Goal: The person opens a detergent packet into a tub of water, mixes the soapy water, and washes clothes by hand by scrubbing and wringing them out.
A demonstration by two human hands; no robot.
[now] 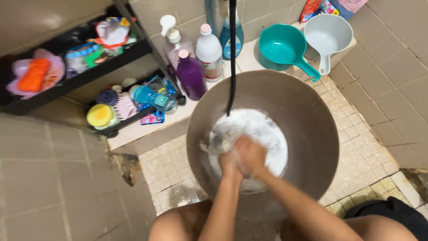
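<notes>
My bare knees (178,225) frame the bottom edge as I crouch over a large brown basin (312,134) on the tiled floor. My left hand (229,163) and right hand (252,156) are clenched together, gripping wet cloth (223,136) in white suds (267,134); blur hides the fingers. Bottles (209,51) and two scoops (285,49) stand on the ledge beyond.

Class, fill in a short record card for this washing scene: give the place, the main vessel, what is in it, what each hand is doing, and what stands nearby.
Place: tiled floor beside a low ledge
Main vessel: large brown basin
Contents: white suds with a grey cloth in them
Left hand: pressed against the other, in the suds, blurred
Right hand: clasped with the left
Nearby: purple bottle, white bottle, teal dipper, grey dipper
Overhead: black hose hanging into the basin
</notes>
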